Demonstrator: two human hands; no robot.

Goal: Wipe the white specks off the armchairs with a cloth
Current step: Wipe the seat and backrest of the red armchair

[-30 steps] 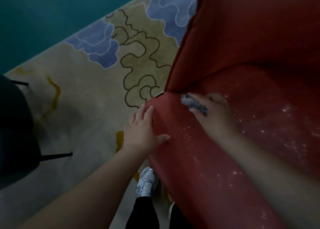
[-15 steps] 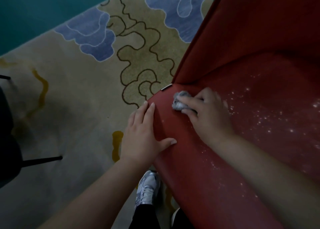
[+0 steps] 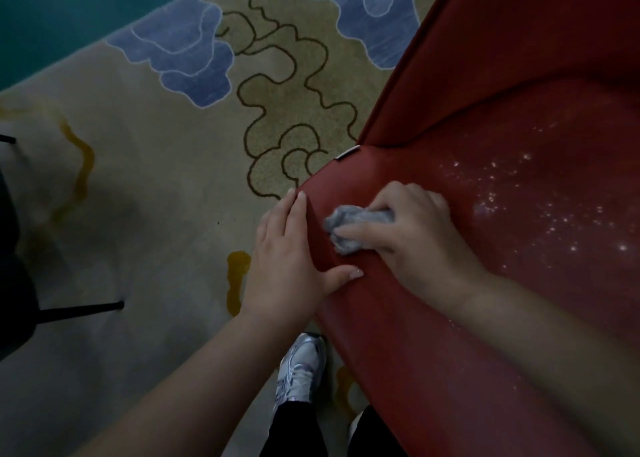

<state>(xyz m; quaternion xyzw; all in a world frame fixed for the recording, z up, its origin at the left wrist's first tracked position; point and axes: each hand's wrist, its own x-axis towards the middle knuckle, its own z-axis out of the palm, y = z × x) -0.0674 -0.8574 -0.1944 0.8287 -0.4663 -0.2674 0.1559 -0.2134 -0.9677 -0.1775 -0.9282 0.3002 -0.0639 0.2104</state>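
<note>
My right hand [image 3: 412, 235] has a small grey cloth [image 3: 356, 226] bunched under curled fingers, thumb across its front, pressed against the red armchair [image 3: 433, 370] just inside the seat's left front corner. The cloth looks light, soft and limp; I judge it wads easily and can slip out of a loose grip, so holding it as a ball in the fingertips with the palm bearing down seems right. My left hand [image 3: 294, 259] lies flat with straight fingers over the armchair's left edge, thumb on the seat beside the cloth, holding nothing. The upholstery looks smooth and fairly firm, so I expect the cloth to glide rather than snag. The white specks [image 3: 540, 207] lie scattered on the seat to the right of the cloth, beyond my right hand; the patch beside the cloth looks mostly free of them.
</note>
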